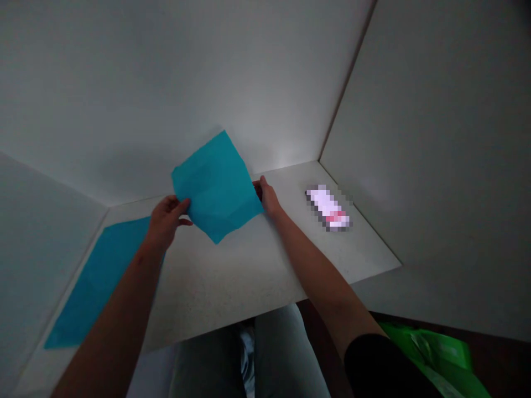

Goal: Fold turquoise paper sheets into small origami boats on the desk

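Observation:
A teal sheet [219, 185], perhaps paper or thin cloth, is held up and tilted above the white desk, its lower edge bent. My left hand [168, 215] pinches its left edge between thumb and fingers. At the sheet's right edge is my right hand [266, 196], its fingers partly hidden behind the sheet and closed on it. A second, larger teal sheet [99, 276] lies flat on the desk at the left, partly covered by my left forearm.
A phone [327, 207] with a lit, blurred screen lies on the white desk [224, 287] at the right. White walls enclose the desk at the back and sides. Below right, on the floor, is a green plastic bag [440, 348]. My legs are under the front edge.

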`<state>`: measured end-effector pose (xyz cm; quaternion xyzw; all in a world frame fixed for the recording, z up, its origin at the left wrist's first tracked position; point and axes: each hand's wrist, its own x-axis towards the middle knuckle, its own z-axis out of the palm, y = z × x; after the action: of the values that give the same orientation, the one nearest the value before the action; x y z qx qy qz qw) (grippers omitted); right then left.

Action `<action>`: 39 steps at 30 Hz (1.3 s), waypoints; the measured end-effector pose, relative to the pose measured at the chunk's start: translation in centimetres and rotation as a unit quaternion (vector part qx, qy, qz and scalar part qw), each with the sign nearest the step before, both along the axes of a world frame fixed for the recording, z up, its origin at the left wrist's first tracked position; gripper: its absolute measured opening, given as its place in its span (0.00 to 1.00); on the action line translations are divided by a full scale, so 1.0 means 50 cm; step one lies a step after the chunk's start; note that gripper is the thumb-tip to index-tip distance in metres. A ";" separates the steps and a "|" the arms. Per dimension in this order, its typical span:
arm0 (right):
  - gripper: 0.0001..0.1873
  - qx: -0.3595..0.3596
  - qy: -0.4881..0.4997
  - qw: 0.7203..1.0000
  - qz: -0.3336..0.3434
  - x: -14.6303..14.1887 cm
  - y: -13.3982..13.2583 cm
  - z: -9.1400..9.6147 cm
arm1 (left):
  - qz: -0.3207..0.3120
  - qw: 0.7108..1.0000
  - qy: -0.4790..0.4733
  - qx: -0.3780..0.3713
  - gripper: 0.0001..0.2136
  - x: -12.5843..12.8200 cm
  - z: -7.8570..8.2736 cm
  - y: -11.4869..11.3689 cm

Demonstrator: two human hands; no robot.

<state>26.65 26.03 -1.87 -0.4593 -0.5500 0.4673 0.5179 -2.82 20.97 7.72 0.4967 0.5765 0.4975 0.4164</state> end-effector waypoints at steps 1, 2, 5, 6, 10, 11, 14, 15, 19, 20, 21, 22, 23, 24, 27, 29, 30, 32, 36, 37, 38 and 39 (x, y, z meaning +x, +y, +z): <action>0.55 -0.008 0.030 0.999 -0.017 0.003 -0.001 0.002 | -0.001 1.000 0.010 0.004 0.22 0.003 -0.039 0.011; 0.54 -0.018 0.056 0.998 -0.026 0.005 -0.003 0.004 | 0.010 1.000 0.019 0.013 0.21 0.005 -0.072 0.021; 0.51 -0.022 0.069 0.997 -0.027 0.009 -0.015 0.015 | 0.026 0.998 0.036 0.033 0.19 -0.001 -0.134 0.036; 0.48 -0.011 0.059 0.998 -0.029 0.009 -0.020 0.019 | 0.014 0.999 0.039 0.036 0.19 -0.006 -0.143 0.039; 0.38 0.022 0.032 0.999 -0.035 0.014 -0.034 0.027 | -0.059 0.997 0.029 0.030 0.20 -0.029 -0.145 0.039; 0.36 0.018 0.034 0.999 -0.027 0.016 -0.036 0.028 | -0.071 0.997 0.023 0.024 0.20 -0.034 -0.143 0.038; 0.30 0.011 0.048 0.999 0.002 0.024 -0.035 0.031 | -0.085 0.996 0.009 0.023 0.22 -0.038 -0.142 0.037; 0.28 0.012 0.048 0.999 0.006 0.026 -0.035 0.034 | -0.084 0.996 0.015 0.029 0.22 -0.037 -0.143 0.037; 0.27 0.001 0.016 0.999 0.030 0.037 -0.047 0.047 | -0.084 0.994 0.063 0.039 0.22 -0.030 -0.151 0.037; 0.27 -0.001 0.008 0.999 0.041 0.042 -0.052 0.050 | -0.088 0.993 0.067 0.037 0.22 -0.030 -0.152 0.037; 0.27 -0.001 -0.001 0.999 0.052 0.048 -0.059 0.052 | -0.094 0.993 0.067 0.036 0.22 -0.029 -0.154 0.037; 0.27 0.002 -0.010 0.998 0.060 0.055 -0.065 0.052 | -0.102 0.992 0.067 0.037 0.22 -0.030 -0.154 0.037; 0.27 0.007 -0.019 0.998 0.064 0.063 -0.071 0.051 | -0.110 0.991 0.067 0.039 0.22 -0.030 -0.155 0.038; 0.26 0.012 -0.027 0.998 0.063 0.071 -0.075 0.049 | -0.116 0.990 0.068 0.040 0.21 -0.030 -0.156 0.039; 0.27 0.022 -0.032 0.998 0.042 0.092 -0.077 0.040 | -0.117 0.990 0.066 0.036 0.21 -0.032 -0.161 0.044; 0.27 0.025 -0.021 0.999 0.038 0.098 -0.072 0.034 | -0.110 0.991 0.061 0.039 0.21 -0.033 -0.166 0.047; 0.26 0.025 -0.016 0.999 0.043 0.098 -0.069 0.032 | -0.106 0.992 0.057 0.042 0.21 -0.034 -0.168 0.049; 0.26 0.025 -0.010 0.998 0.061 0.095 -0.065 0.031 | -0.098 0.993 0.046 0.047 0.21 -0.036 -0.172 0.051; 0.27 0.016 -0.028 0.995 0.093 0.090 -0.065 0.032 | -0.086 0.994 0.010 0.059 0.19 -0.039 -0.175 0.051; 0.26 0.012 -0.034 0.995 0.095 0.090 -0.066 0.032 | -0.092 0.994 -0.001 0.065 0.19 -0.039 -0.175 0.051; 0.25 0.011 -0.037 0.995 0.093 0.090 -0.066 0.031 | -0.102 0.992 -0.013 0.070 0.19 -0.038 -0.175 0.051; 0.25 0.013 -0.038 0.995 0.088 0.091 -0.065 0.030 | -0.116 0.990 -0.024 0.074 0.20 -0.038 -0.176 0.051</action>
<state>31.21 22.77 -0.36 -0.4196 -0.6138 0.4858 0.4595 -4.70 23.53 -1.06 0.5774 0.4664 0.4991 0.4472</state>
